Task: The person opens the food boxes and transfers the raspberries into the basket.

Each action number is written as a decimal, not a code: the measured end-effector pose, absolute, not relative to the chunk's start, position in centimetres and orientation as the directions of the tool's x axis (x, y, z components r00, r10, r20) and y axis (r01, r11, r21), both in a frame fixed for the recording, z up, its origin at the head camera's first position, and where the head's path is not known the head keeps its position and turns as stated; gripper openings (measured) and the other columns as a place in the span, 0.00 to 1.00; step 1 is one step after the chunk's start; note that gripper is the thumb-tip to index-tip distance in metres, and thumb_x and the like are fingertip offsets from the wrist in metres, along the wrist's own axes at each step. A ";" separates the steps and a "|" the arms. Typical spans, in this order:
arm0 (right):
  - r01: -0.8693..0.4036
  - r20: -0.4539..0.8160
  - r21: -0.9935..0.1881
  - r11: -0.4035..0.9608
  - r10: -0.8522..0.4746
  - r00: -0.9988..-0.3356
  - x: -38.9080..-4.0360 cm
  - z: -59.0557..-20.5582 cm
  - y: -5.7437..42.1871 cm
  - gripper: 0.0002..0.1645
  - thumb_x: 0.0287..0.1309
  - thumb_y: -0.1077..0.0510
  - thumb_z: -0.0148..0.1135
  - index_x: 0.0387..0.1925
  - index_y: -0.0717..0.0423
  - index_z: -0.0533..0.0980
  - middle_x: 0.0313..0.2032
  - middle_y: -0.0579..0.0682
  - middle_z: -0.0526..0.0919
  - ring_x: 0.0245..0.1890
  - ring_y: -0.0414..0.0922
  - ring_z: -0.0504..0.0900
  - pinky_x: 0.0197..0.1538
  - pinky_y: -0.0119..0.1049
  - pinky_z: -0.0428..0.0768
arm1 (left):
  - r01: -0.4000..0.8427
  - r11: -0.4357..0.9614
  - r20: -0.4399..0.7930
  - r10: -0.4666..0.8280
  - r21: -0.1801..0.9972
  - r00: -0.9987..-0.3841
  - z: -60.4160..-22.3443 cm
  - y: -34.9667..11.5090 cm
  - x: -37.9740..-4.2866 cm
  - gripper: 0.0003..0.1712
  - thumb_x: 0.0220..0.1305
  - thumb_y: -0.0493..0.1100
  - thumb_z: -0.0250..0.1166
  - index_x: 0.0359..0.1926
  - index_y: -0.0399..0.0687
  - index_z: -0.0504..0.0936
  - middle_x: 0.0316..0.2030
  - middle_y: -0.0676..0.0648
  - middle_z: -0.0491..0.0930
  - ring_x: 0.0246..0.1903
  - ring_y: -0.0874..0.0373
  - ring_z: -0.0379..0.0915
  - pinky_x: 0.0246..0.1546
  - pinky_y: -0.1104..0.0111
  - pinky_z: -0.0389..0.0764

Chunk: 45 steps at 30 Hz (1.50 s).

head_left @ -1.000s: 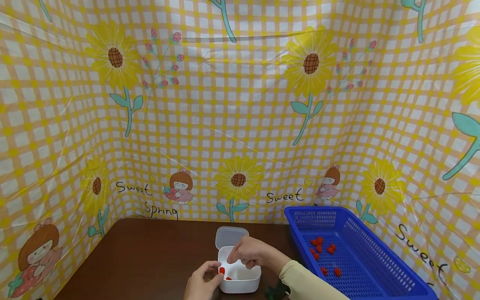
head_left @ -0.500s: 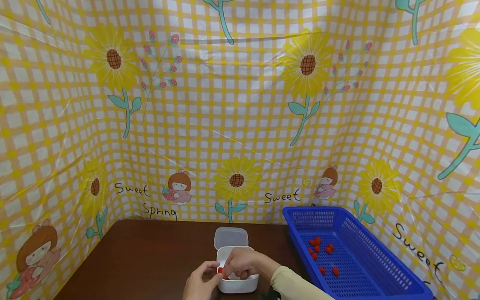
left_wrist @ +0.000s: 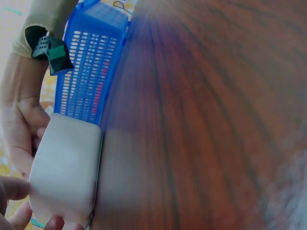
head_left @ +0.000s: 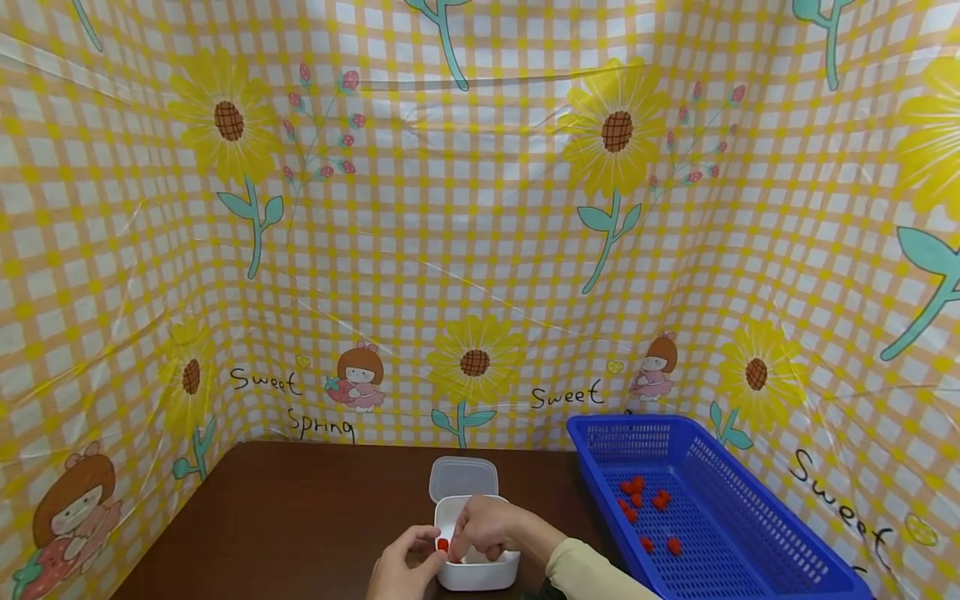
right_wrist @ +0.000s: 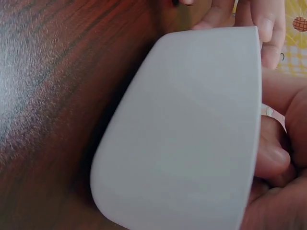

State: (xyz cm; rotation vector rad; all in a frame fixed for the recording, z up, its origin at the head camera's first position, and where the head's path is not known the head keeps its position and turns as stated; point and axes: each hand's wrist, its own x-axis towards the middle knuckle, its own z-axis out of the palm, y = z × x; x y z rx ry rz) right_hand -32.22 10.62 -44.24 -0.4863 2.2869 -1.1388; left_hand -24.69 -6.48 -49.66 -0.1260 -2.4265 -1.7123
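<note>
- Plastic, smooth and matte white, forms the small box (head_left: 480, 567): a rounded rectangle with soft corners, standing on the dark brown wood-grain table (head_left: 300, 517) near its front edge, just left of the basket.
- Its hinged lid (head_left: 463, 477), a translucent rounded square, stands tipped open behind the box.
- The left hand (head_left: 403, 567) grips the box's left wall, fingers curled round the rim; the left wrist view shows its fingertips (left_wrist: 12, 189) against the smooth side.
- The right hand (head_left: 486, 527) reaches down into the box with bent fingers; what they pinch, if anything, cannot be told. A pale yellow sleeve (head_left: 592, 575) covers that forearm.
- A small red piece (head_left: 443, 545) shows at the box's left rim, between the two hands.
- The blue basket (head_left: 750, 517), rigid plastic with perforated mesh walls and floor, is long and rectangular; several small red pieces (head_left: 637, 492) lie scattered on its floor.
- Glossy, creased checked sheeting (head_left: 480, 250) printed with sunflowers walls the table.
</note>
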 end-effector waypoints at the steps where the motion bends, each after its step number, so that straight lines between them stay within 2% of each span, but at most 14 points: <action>1: -0.085 -0.309 -0.801 0.593 -0.530 -0.790 -32.1 -44.1 10.6 0.05 0.49 0.69 0.68 0.21 0.67 0.81 0.08 0.40 0.56 0.10 0.34 0.48 0.16 0.28 0.50 | 0.161 0.334 0.181 -0.030 0.929 -0.983 -49.6 -6.5 -24.7 0.16 0.61 0.44 0.71 0.49 0.46 0.83 0.37 0.47 0.84 0.33 0.58 0.80 0.31 0.64 0.76; 5: -0.122 -0.341 -0.749 0.651 -0.537 -0.772 -31.8 -43.7 10.6 0.16 0.51 0.66 0.67 0.12 0.55 0.74 0.08 0.39 0.55 0.09 0.34 0.49 0.15 0.28 0.50 | 0.147 0.330 0.171 -0.045 0.933 -0.984 -49.6 -6.5 -24.8 0.15 0.61 0.44 0.71 0.49 0.48 0.83 0.37 0.48 0.84 0.33 0.58 0.79 0.32 0.63 0.75; 9: -0.127 -0.375 -0.742 0.658 -0.566 -0.734 -31.6 -43.6 10.6 0.22 0.49 0.66 0.63 0.09 0.49 0.65 0.09 0.39 0.56 0.10 0.33 0.50 0.15 0.28 0.49 | 0.129 0.328 0.150 -0.041 0.936 -0.988 -49.9 -6.5 -24.8 0.16 0.61 0.45 0.71 0.49 0.49 0.83 0.38 0.48 0.84 0.32 0.58 0.78 0.32 0.63 0.75; 25: -0.172 -0.388 -0.725 0.666 -0.603 -0.697 -32.1 -43.6 11.1 0.20 0.51 0.66 0.64 0.10 0.50 0.69 0.09 0.38 0.55 0.10 0.34 0.48 0.15 0.28 0.49 | 0.157 0.339 0.185 -0.052 0.928 -0.981 -49.9 -6.3 -24.6 0.15 0.60 0.44 0.71 0.48 0.49 0.84 0.38 0.47 0.85 0.35 0.56 0.82 0.35 0.62 0.77; 32: -0.161 -0.377 -0.739 0.654 -0.600 -0.705 -32.1 -42.9 11.1 0.14 0.54 0.63 0.68 0.16 0.55 0.77 0.10 0.39 0.54 0.12 0.35 0.47 0.17 0.31 0.49 | 0.168 0.328 0.193 -0.045 0.930 -0.980 -49.5 -6.3 -24.3 0.16 0.60 0.43 0.71 0.49 0.46 0.83 0.39 0.45 0.85 0.36 0.54 0.84 0.35 0.60 0.78; 34: -0.163 -0.387 -0.731 0.663 -0.600 -0.700 -32.0 -42.8 11.1 0.16 0.55 0.62 0.68 0.15 0.54 0.75 0.10 0.39 0.54 0.12 0.35 0.47 0.16 0.31 0.49 | 0.164 0.323 0.189 -0.046 0.932 -0.981 -49.4 -6.3 -24.3 0.16 0.60 0.43 0.71 0.49 0.46 0.83 0.39 0.45 0.85 0.35 0.54 0.83 0.35 0.60 0.78; 38: -0.207 -0.408 -0.689 0.694 -0.608 -0.681 -31.9 -43.0 11.1 0.24 0.54 0.60 0.64 0.09 0.49 0.65 0.09 0.39 0.55 0.10 0.33 0.48 0.14 0.29 0.48 | 0.164 0.328 0.189 -0.046 0.930 -0.981 -49.5 -6.3 -24.3 0.16 0.60 0.43 0.71 0.49 0.47 0.83 0.39 0.45 0.85 0.34 0.55 0.82 0.35 0.61 0.77; 41: -0.241 -0.406 -0.663 0.709 -0.611 -0.679 -31.8 -43.3 11.0 0.25 0.53 0.61 0.61 0.08 0.47 0.61 0.09 0.38 0.56 0.09 0.33 0.49 0.13 0.29 0.48 | 0.167 0.338 0.193 -0.044 0.926 -0.980 -49.7 -6.3 -24.4 0.16 0.60 0.43 0.71 0.49 0.47 0.83 0.38 0.46 0.85 0.34 0.56 0.81 0.35 0.61 0.76; 45: -0.252 -0.360 -0.657 0.711 -0.589 -0.723 -32.0 -43.2 10.9 0.19 0.56 0.61 0.64 0.12 0.52 0.72 0.09 0.39 0.56 0.09 0.34 0.48 0.14 0.29 0.50 | 0.173 0.342 0.201 -0.050 0.924 -0.978 -49.8 -6.2 -24.6 0.16 0.60 0.43 0.71 0.49 0.47 0.83 0.37 0.48 0.85 0.35 0.56 0.80 0.35 0.62 0.75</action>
